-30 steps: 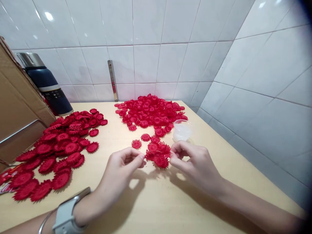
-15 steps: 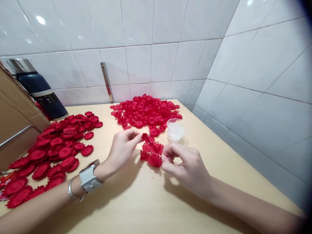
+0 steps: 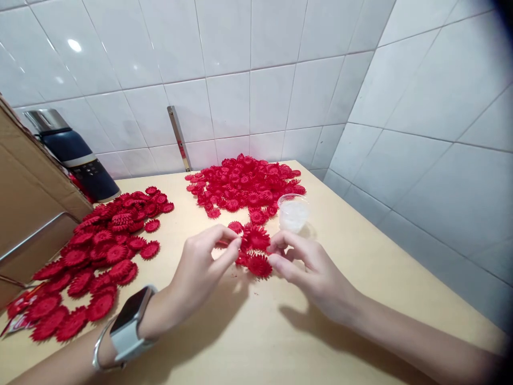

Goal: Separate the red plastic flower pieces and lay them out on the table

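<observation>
Between my two hands is a red fringed fabric flower (image 3: 256,239), its toothed rim spread and its face turned toward me. My left hand (image 3: 210,256) pinches the flower's left edge with thumb and forefinger. At its right edge, the thumb and forefinger of my right hand (image 3: 310,267) are closed on the rim. Just below lies another red flower (image 3: 259,266), close to the right fingertips, and a smaller red flower (image 3: 235,227) sits behind the left fingertips. Fingers partly cover the held flower's edges.
A heap of small red flowers (image 3: 244,184) lies at the back of the table, and a pile of larger ones (image 3: 102,251) at left. A clear plastic cup (image 3: 293,214) stands behind my right hand. A dark flask (image 3: 80,158) and cardboard box (image 3: 36,198) stand at left; tiled walls border the table.
The held flower, earlier folded and tilted, now shows its open face. My left hand has turned, bringing the watch face into view. The camera view has shifted slightly.
</observation>
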Motion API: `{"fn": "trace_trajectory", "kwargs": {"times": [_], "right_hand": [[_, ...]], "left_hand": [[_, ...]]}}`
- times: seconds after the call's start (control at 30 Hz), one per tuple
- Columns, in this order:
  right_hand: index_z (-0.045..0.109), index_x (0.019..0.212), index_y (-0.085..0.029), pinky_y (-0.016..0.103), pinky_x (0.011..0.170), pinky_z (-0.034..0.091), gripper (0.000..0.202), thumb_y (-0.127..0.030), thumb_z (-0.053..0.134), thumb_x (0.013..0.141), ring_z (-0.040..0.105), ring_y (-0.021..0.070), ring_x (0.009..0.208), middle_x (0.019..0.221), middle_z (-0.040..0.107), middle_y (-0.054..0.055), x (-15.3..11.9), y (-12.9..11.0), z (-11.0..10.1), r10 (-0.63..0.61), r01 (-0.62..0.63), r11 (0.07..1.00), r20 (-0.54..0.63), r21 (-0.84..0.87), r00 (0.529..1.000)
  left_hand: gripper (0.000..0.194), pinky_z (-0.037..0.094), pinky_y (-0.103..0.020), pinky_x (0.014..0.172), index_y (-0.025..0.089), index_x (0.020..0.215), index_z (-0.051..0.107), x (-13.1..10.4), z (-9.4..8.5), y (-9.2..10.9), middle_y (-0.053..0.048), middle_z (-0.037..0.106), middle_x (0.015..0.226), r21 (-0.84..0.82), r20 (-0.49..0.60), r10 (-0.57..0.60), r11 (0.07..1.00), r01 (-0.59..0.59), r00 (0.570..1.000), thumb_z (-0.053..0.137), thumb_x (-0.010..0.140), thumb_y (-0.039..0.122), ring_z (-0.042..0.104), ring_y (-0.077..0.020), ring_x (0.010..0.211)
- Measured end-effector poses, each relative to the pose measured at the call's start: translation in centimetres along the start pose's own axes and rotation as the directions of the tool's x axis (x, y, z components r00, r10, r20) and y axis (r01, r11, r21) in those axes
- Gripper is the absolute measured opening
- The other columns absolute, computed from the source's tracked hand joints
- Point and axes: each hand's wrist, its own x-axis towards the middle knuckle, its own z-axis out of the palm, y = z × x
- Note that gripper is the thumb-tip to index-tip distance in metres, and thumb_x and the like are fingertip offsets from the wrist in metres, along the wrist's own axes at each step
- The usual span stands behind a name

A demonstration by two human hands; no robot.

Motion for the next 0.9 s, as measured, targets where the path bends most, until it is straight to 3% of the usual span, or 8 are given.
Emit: {"fn": "trace_trajectory", "kwargs": {"times": [0.13, 0.27, 0.37, 0.5, 0.63, 0.77, 0.83, 0.9], "right_hand": [[0.051, 0.076, -0.016, 0.026, 0.054, 0.041, 0.014, -0.026, 0.044, 0.084, 0.051, 0.0141, 0.062, 0.07, 0.056, 0.002, -0.1, -0.1, 0.4, -0.011, 0.012, 0.997, 0.022, -0.076, 1.0], [0.051, 0.065, -0.016, 0.027, 0.055, 0.039, 0.024, -0.014, 0.036, 0.084, 0.048, 0.0142, 0.06, 0.065, 0.056, 0.003, -0.5, 0.1, 0.9, -0.262, 0.267, 0.937, 0.054, -0.226, 0.964], [0.051, 0.063, -0.016, 0.027, 0.051, 0.036, 0.025, -0.009, 0.035, 0.081, 0.044, 0.0143, 0.055, 0.059, 0.053, 0.004, -1.5, 0.4, 1.9, -0.469, 0.473, 0.808, 0.101, -0.352, 0.877], [0.044, 0.048, -0.018, 0.028, 0.044, 0.025, 0.032, -0.004, 0.039, 0.077, 0.031, 0.0128, 0.045, 0.045, 0.042, 0.0, -3.2, 0.5, 3.5, -0.701, 0.686, 0.559, 0.175, -0.466, 0.691], [0.049, 0.054, -0.016, 0.027, 0.045, 0.028, 0.029, -0.005, 0.038, 0.078, 0.037, 0.0141, 0.048, 0.051, 0.048, 0.003, -3.5, 0.2, 4.0, -0.628, 0.661, 0.608, 0.242, -0.44, 0.739], [0.049, 0.053, -0.017, 0.027, 0.044, 0.028, 0.03, -0.005, 0.036, 0.077, 0.036, 0.0142, 0.047, 0.049, 0.048, 0.003, -3.1, 0.2, 3.4, -0.671, 0.708, 0.577, 0.258, -0.407, 0.695], [0.05, 0.052, -0.016, 0.026, 0.044, 0.029, 0.031, -0.006, 0.036, 0.078, 0.036, 0.0136, 0.047, 0.049, 0.048, 0.003, -3.0, 0.2, 3.1, -0.665, 0.7, 0.589, 0.25, -0.404, 0.704], [0.049, 0.05, -0.016, 0.026, 0.043, 0.028, 0.034, -0.007, 0.038, 0.08, 0.034, 0.0127, 0.046, 0.047, 0.046, 0.002, -3.0, 0.2, 3.1, -0.663, 0.686, 0.593, 0.228, -0.42, 0.713]], "left_hand": [[0.011, 0.045, -0.019, 0.063, 0.017, 0.076, 0.059, -1.0, 0.2, 0.7, 0.0, 0.064, 0.074, 0.02, 0.066, 0.041, 0.999, -0.043, 0.997, 0.05, 0.083, 0.018, 0.06, -0.0125, 0.068], [0.013, 0.044, -0.021, 0.063, 0.016, 0.074, 0.059, -0.8, 0.1, 0.0, -0.001, 0.065, 0.072, 0.145, 0.056, 0.019, 0.989, -0.027, 0.998, 0.048, 0.082, 0.017, 0.06, -0.0138, 0.067], [0.015, 0.042, -0.022, 0.06, 0.017, 0.072, 0.061, 0.1, -0.5, -1.6, -0.002, 0.066, 0.07, 0.283, 0.048, -0.01, 0.959, -0.004, 0.999, 0.049, 0.08, 0.02, 0.059, -0.0152, 0.064], [0.019, 0.041, -0.025, 0.058, 0.016, 0.067, 0.06, 2.0, -2.9, -3.5, -0.004, 0.064, 0.064, 0.38, -0.161, -0.046, 0.919, 0.105, 0.986, 0.05, 0.079, 0.027, 0.058, -0.0181, 0.061], [0.015, 0.043, -0.025, 0.065, 0.017, 0.074, 0.061, 2.8, -4.6, -2.5, -0.004, 0.066, 0.074, 0.286, -0.198, -0.044, 0.953, 0.1, 0.979, 0.052, 0.078, 0.03, 0.061, -0.0184, 0.07], [0.018, 0.041, -0.022, 0.056, 0.017, 0.067, 0.062, 2.1, -3.4, -0.7, -0.001, 0.064, 0.064, 0.168, 0.118, -0.132, 0.98, 0.111, 0.984, 0.052, 0.077, 0.027, 0.057, -0.0153, 0.061], [0.02, 0.04, -0.02, 0.052, 0.016, 0.065, 0.063, 1.5, -2.4, -0.6, -0.001, 0.064, 0.06, 0.147, 0.354, -0.195, 0.977, 0.152, 0.915, 0.05, 0.077, 0.023, 0.056, -0.0142, 0.057], [0.02, 0.038, -0.02, 0.05, 0.017, 0.065, 0.066, 1.0, -1.7, -0.9, -0.001, 0.064, 0.059, 0.171, 0.462, -0.215, 0.974, 0.152, 0.86, 0.049, 0.076, 0.02, 0.056, -0.0139, 0.056]]}}
